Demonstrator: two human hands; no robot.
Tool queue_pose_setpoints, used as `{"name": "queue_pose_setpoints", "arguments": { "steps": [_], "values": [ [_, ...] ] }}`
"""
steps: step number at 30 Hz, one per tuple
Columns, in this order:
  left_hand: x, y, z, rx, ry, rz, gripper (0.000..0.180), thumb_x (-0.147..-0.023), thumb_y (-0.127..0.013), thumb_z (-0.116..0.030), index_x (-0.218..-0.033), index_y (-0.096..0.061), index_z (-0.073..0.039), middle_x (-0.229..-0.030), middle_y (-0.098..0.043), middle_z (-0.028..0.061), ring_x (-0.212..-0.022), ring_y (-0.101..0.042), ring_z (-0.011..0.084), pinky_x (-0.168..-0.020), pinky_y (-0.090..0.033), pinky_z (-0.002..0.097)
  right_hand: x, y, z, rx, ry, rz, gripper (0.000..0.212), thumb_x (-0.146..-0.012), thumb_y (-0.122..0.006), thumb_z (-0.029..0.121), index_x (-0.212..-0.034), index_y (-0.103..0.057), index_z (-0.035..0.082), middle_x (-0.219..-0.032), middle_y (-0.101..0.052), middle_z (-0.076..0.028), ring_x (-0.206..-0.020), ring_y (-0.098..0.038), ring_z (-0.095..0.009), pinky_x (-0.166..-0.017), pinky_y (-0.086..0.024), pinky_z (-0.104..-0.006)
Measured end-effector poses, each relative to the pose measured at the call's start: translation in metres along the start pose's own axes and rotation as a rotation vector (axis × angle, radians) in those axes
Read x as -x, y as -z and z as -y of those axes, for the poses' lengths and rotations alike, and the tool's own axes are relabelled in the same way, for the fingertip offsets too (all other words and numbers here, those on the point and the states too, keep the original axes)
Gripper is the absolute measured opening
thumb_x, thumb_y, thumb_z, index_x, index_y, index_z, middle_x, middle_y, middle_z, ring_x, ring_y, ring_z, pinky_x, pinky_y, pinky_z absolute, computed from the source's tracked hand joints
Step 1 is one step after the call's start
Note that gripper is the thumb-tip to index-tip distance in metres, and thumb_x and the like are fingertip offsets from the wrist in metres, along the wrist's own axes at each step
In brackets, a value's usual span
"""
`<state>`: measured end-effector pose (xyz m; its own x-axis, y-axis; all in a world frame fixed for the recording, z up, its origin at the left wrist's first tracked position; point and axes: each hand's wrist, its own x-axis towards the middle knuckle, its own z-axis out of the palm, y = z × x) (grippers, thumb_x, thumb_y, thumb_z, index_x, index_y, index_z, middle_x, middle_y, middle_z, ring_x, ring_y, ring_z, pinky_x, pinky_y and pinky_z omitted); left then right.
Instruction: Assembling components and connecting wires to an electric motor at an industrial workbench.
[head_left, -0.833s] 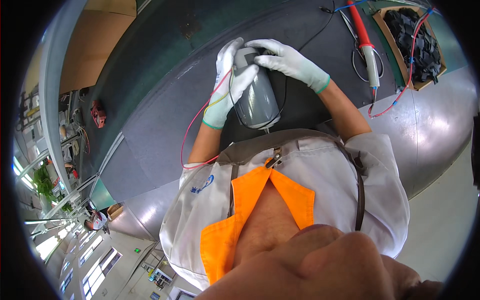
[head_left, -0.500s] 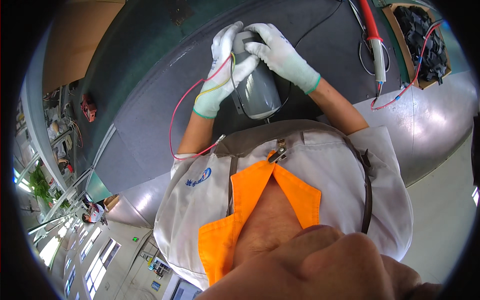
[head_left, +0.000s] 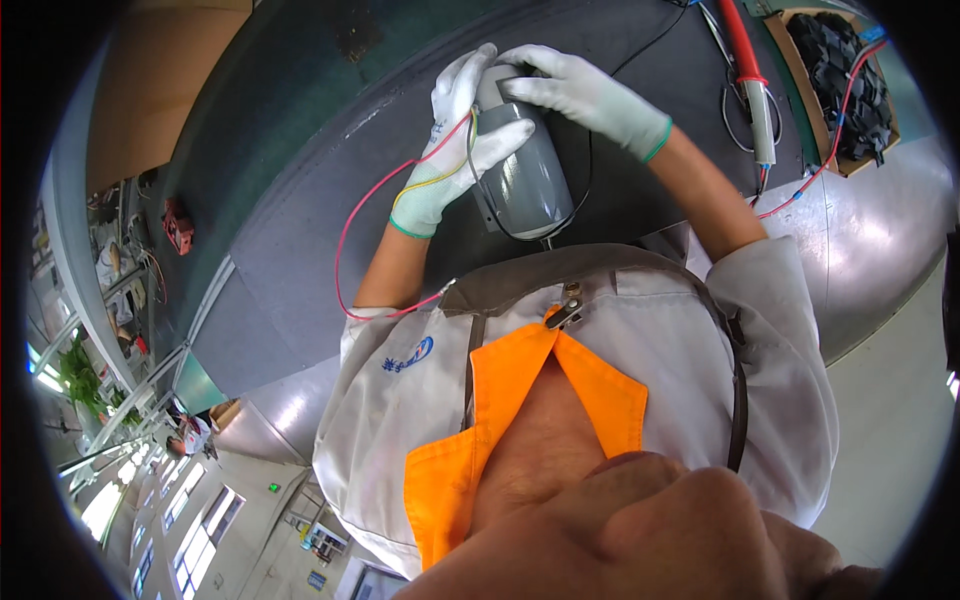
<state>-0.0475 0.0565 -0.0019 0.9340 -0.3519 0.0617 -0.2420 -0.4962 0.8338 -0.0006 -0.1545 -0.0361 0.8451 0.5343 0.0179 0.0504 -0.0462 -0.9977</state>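
A grey metal cylinder (head_left: 528,180), like a small motor housing, lies on the dark work mat (head_left: 300,280) just in front of my chest. My left hand (head_left: 455,150), in a white glove, wraps around its left side with red and yellow wires (head_left: 345,240) running over the fingers. My right hand (head_left: 580,90), also gloved, presses on the cylinder's far end from above. A thin black cable (head_left: 560,225) loops under the cylinder.
A red-handled soldering iron (head_left: 750,80) lies at the upper right beside a cardboard box of black parts (head_left: 840,80). A metal table edge (head_left: 870,260) curves along the right. A red object (head_left: 178,222) sits at the far left.
The view has shifted so hands and cylinder sit higher and left in frame. Both hands keep their grip; the right hand's fingers now lie over the far end.
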Motion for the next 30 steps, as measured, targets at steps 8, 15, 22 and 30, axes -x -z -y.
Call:
{"name": "queue_pose_setpoints", "arguments": {
  "steps": [8,15,22,30],
  "values": [
    [-0.007,-0.007,-0.008,-0.052,-0.081,-0.018,0.096,-0.079,-0.081,-0.041,-0.156,-0.035,-0.005,-0.153,-0.035,0.0233,-0.142,-0.033,0.0436,-0.118,-0.034,0.052,0.013,0.015,0.016,-0.132,-0.237,-0.05,0.045,-0.098,-0.071,0.026,-0.136,-0.064,0.004,-0.104,-0.071,-0.004,-0.081,-0.06,-0.009,-0.074,-0.055,-0.0269],
    [-0.047,-0.042,-0.064,-0.293,-0.259,-0.009,0.063,-0.084,-0.073,-0.03,-0.141,-0.056,-0.009,-0.144,-0.054,0.0184,-0.135,-0.049,0.0391,-0.112,-0.04,0.0502,0.101,0.05,0.038,0.399,-0.011,-0.535,0.032,-0.096,-0.069,0.019,-0.122,-0.071,0.002,-0.109,-0.072,-0.012,-0.096,-0.07,-0.023,-0.087,-0.055,-0.0323],
    [-0.055,-0.069,-0.036,0.313,-0.214,0.015,0.04,-0.1,-0.056,-0.01,-0.139,-0.059,0.0,-0.138,-0.06,0.0148,-0.13,-0.057,0.0262,-0.11,-0.044,0.036,0.238,0.152,0.085,0.22,-0.054,-1.09,0.028,-0.104,-0.062,0.019,-0.124,-0.072,0.001,-0.103,-0.074,-0.006,-0.084,-0.067,-0.01,-0.078,-0.056,-0.0252],
    [-0.017,-0.043,-0.058,0.278,0.006,-0.158,0.037,-0.092,-0.056,-0.001,-0.128,-0.068,-0.001,-0.126,-0.065,0.0124,-0.121,-0.062,0.0226,-0.104,-0.048,0.0342,0.24,0.282,0.047,1.489,-0.205,-1.22,0.034,-0.092,-0.072,0.029,-0.121,-0.073,0.011,-0.101,-0.074,-0.014,-0.092,-0.071,-0.03,-0.085,-0.055,-0.0397]
  ]
}}
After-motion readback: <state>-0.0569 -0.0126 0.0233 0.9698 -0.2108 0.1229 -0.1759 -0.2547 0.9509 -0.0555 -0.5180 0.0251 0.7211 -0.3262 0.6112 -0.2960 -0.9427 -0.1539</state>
